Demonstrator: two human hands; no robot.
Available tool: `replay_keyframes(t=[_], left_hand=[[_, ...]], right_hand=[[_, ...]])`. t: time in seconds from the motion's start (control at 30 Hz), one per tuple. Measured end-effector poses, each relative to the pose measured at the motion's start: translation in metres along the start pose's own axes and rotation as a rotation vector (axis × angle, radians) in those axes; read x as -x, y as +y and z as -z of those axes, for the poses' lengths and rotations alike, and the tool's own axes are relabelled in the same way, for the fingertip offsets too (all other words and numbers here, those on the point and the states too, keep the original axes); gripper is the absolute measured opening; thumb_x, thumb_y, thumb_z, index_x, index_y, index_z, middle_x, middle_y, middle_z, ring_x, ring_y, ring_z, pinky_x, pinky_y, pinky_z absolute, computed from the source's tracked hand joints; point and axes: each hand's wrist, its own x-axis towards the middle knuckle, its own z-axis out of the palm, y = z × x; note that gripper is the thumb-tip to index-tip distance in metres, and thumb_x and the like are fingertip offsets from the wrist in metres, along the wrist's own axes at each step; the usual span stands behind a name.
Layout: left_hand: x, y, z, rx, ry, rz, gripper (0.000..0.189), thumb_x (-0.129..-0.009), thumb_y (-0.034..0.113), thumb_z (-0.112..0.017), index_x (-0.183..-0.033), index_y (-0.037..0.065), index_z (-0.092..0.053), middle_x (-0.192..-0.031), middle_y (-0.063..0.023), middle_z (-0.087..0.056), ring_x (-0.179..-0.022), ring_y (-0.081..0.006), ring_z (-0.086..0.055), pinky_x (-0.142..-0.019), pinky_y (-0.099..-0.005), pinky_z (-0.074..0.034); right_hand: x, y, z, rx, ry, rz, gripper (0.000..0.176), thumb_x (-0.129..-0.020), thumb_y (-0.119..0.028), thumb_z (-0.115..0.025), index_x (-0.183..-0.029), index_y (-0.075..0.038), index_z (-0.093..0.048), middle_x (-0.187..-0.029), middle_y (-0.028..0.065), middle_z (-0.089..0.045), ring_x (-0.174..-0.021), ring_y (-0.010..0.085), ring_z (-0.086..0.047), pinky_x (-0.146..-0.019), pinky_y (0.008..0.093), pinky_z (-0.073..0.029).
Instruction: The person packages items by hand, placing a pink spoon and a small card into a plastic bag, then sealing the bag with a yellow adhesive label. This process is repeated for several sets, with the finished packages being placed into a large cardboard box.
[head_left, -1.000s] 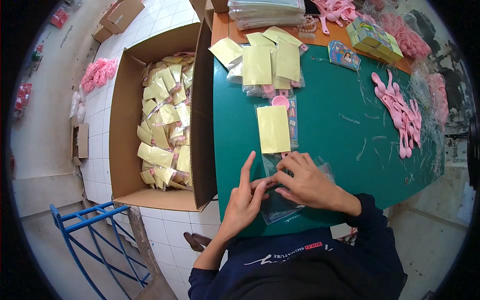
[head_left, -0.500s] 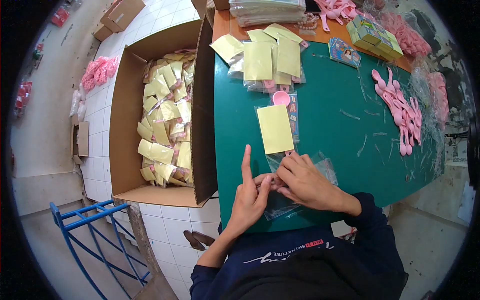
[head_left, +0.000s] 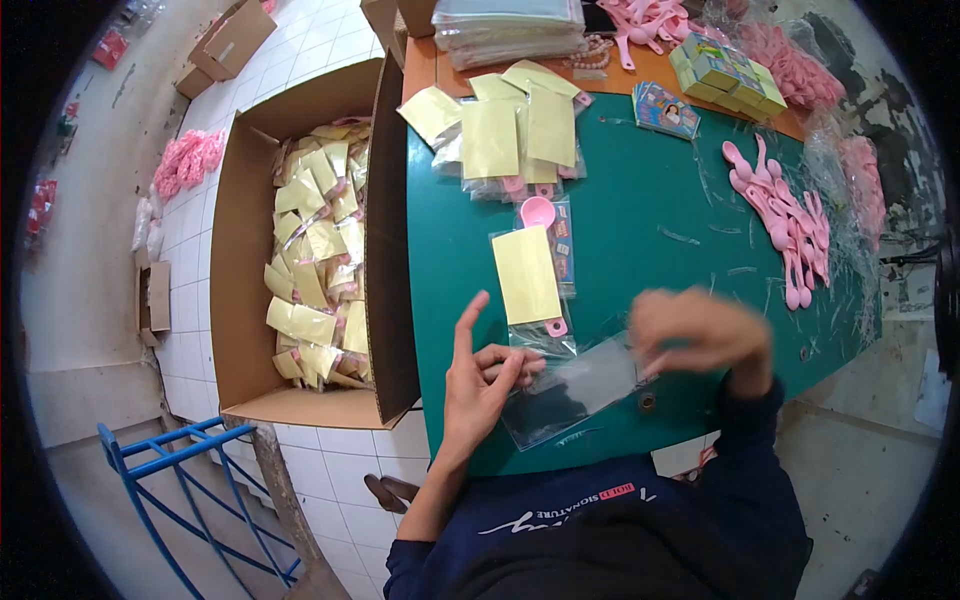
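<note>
My left hand point(head_left: 478, 390) is at the near edge of the green table, its index finger raised and its thumb and other fingers pinched on a corner of a clear plastic bag point(head_left: 580, 395). My right hand point(head_left: 700, 330) is smeared by motion over the bag's right end; its fingers cannot be made out. Just beyond my left hand lies a clear packet with a yellow card point(head_left: 527, 275) and the pink handle end of a spoon showing below it. A pink measuring spoon point(head_left: 538, 211) and a blue printed card point(head_left: 562, 245) stick out behind the packet.
Several filled packets point(head_left: 490, 140) lie farther back. To the left stands a big cardboard box point(head_left: 392, 260) full of them. Pink spoons point(head_left: 785, 220), a small stack of printed cards point(head_left: 665, 110) and clear plastic scraps point(head_left: 850, 180) are at the right.
My right hand has moved away from my left, to the right, and blurred. The clear bag now shows between the hands. The whole view has shifted slightly.
</note>
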Motion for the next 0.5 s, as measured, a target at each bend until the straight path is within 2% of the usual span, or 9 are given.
replay_keyframes(t=[0.03, 0.07, 0.13, 0.27, 0.3, 0.33, 0.37, 0.4, 0.5], left_hand=[[0.000, -0.001, 0.002, -0.018, -0.027, 0.010, 0.056, -0.092, 0.003, -0.051, -0.140, 0.009, -0.023, -0.092, -0.0139, -0.065, -0.089, -0.0185, -0.065, -0.071, -0.0255, -0.053], [0.000, -0.003, 0.004, -0.038, -0.055, 0.022, 0.049, -0.092, 0.004, -0.051, -0.137, 0.007, -0.030, -0.093, -0.0139, -0.065, -0.089, -0.0183, -0.065, -0.072, -0.0257, -0.053], [0.001, -0.006, 0.005, -0.059, -0.100, 0.044, 0.035, -0.094, 0.007, -0.049, -0.128, 0.003, -0.042, -0.095, -0.0135, -0.065, -0.089, -0.0177, -0.065, -0.073, -0.0259, -0.053], [0.000, -0.008, 0.003, -0.067, -0.116, 0.047, 0.023, -0.096, 0.008, -0.045, -0.113, -0.004, -0.054, -0.099, -0.0127, -0.064, -0.091, -0.0176, -0.064, -0.077, -0.0261, -0.053], [0.001, -0.010, 0.002, -0.074, -0.112, 0.054, 0.023, -0.096, 0.008, -0.044, -0.112, -0.005, -0.055, -0.100, -0.0125, -0.063, -0.092, -0.0179, -0.064, -0.078, -0.0263, -0.053], [0.001, -0.008, 0.000, -0.008, -0.116, 0.061, 0.023, -0.096, 0.008, -0.044, -0.111, -0.005, -0.055, -0.101, -0.0126, -0.063, -0.093, -0.0181, -0.064, -0.078, -0.0264, -0.053], [0.002, -0.004, -0.003, 0.055, -0.124, 0.068, 0.023, -0.097, 0.008, -0.044, -0.111, -0.006, -0.055, -0.102, -0.0128, -0.062, -0.094, -0.0183, -0.064, -0.079, -0.0265, -0.053], [0.003, 0.000, -0.006, 0.116, -0.134, 0.079, 0.023, -0.097, 0.008, -0.043, -0.111, -0.007, -0.054, -0.103, -0.0129, -0.062, -0.095, -0.0185, -0.063, -0.080, -0.0267, -0.052], [0.005, 0.016, -0.013, 0.172, -0.179, 0.060, 0.023, -0.097, 0.008, -0.043, -0.109, -0.008, -0.054, -0.104, -0.0131, -0.061, -0.097, -0.0194, -0.063, -0.081, -0.0272, -0.052]], right_hand=[[0.024, 0.010, 0.039, 0.012, 0.038, 0.014, 0.016, -0.077, -0.013, -0.070, -0.085, -0.006, -0.057, -0.082, 0.0054, -0.057, -0.076, 0.0220, -0.055, -0.071, 0.0330, -0.045], [0.068, 0.033, 0.073, -0.195, 0.221, -0.108, 0.017, -0.079, -0.014, -0.069, -0.088, -0.005, -0.058, -0.093, 0.0083, -0.061, -0.086, 0.0200, -0.057, -0.070, 0.0349, -0.045], [0.135, 0.067, 0.109, -0.082, 0.775, -0.509, 0.021, -0.083, -0.016, -0.064, -0.097, -0.003, -0.055, -0.095, 0.0098, -0.060, -0.089, 0.0195, -0.057, -0.074, 0.0338, -0.045], [0.169, 0.077, 0.137, 1.002, 0.828, -1.311, 0.032, -0.081, -0.009, -0.061, -0.111, -0.002, -0.054, -0.108, 0.0169, -0.060, -0.101, 0.0240, -0.058, -0.085, 0.0322, -0.044], [0.113, 0.044, 0.087, 0.808, 1.023, -0.741, 0.044, -0.073, -0.005, -0.067, -0.115, -0.003, -0.052, -0.116, 0.0157, -0.056, -0.103, 0.0258, -0.056, -0.087, 0.0342, -0.042], [0.082, 0.030, 0.059, 0.800, 0.826, -0.493, 0.048, -0.069, -0.007, -0.070, -0.113, -0.005, -0.052, -0.115, 0.0139, -0.053, -0.106, 0.0256, -0.054, -0.087, 0.0350, -0.042], [0.044, 0.008, 0.023, 0.544, 0.686, -0.467, 0.052, -0.063, -0.008, -0.074, -0.110, -0.006, -0.051, -0.110, 0.0110, -0.050, -0.104, 0.0272, -0.052, -0.089, 0.0357, -0.041], [0.024, 0.007, -0.010, 0.349, 0.606, -0.298, 0.052, -0.063, -0.007, -0.075, -0.108, -0.007, -0.050, -0.105, 0.0109, -0.047, -0.098, 0.0294, -0.052, -0.086, 0.0380, -0.043], [-0.014, 0.013, -0.074, 0.304, 0.573, -0.218, 0.039, -0.068, -0.005, -0.073, -0.101, -0.005, -0.052, -0.102, 0.0127, -0.045, -0.092, 0.0283, -0.053, -0.078, 0.0372, -0.048]])
